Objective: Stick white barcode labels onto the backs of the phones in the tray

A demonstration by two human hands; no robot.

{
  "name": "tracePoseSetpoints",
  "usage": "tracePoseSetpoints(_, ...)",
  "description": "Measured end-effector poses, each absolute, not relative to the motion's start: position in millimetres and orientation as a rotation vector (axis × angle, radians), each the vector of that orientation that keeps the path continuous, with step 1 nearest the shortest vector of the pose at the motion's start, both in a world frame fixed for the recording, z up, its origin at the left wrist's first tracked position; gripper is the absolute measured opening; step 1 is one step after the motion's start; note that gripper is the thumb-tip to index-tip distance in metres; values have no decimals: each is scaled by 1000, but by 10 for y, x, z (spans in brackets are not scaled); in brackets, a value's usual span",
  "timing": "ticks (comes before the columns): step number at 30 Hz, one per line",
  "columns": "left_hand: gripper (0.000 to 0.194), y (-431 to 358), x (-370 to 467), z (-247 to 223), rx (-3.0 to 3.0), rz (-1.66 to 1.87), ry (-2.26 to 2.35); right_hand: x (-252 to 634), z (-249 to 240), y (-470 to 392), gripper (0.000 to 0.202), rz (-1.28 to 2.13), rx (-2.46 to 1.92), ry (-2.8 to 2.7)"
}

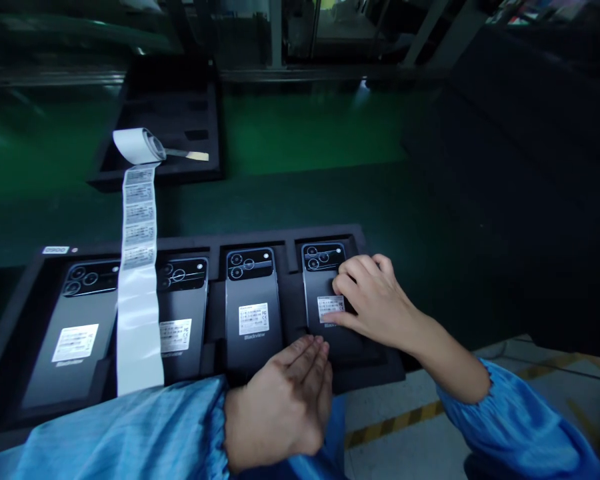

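Four dark smartphones lie back up in a black foam tray (325,235), each with a white printed label. My right hand (373,300) is over the rightmost smartphone (315,340), fingers curled, with thumb and forefinger at the right part of its label (329,307). My left hand (285,393) has its fingers stretched out and close together, near that phone's lower left side; nothing shows in it. Left of it is another smartphone (253,293). A strip of labels (140,227) lies across the tray between the two left smartphones, partly covering both.
Behind, a second black tray (217,120) stands on the green surface (310,127), with the label roll (133,145) at its near edge. A large dark shape (525,173) fills the right side. Yellow-black tape (395,420) marks the floor below.
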State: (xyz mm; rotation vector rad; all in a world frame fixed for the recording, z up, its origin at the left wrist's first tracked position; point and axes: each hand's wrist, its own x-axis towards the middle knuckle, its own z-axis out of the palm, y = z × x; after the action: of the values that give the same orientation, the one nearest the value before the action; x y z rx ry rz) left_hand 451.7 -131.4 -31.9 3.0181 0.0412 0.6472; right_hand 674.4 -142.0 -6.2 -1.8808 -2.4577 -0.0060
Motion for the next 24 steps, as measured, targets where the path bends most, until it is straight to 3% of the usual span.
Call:
tracePoseSetpoints(4,36,-1317,4525,-309,3020,656,38,6790,-83,-1352,71,-31,-1939,-2362)
tracePoseSetpoints(10,36,-1319,4524,-317,3033,638,13,6770,-122,-1291,68,-31,-2015,-2283)
tracePoseSetpoints(15,35,-1312,4534,-309,3033,667,25,6722,-111,-1276,107,-39,-2046,-2297)
tracePoseSetpoints(22,33,-1312,4525,-289,3051,653,29,6732,-131,-1250,60,-133,-2061,-2268)
tracePoseSetpoints(24,34,-1309,4525,-295,3057,651,28,6752,-136,-1273,57,-128,-2075,-2244)
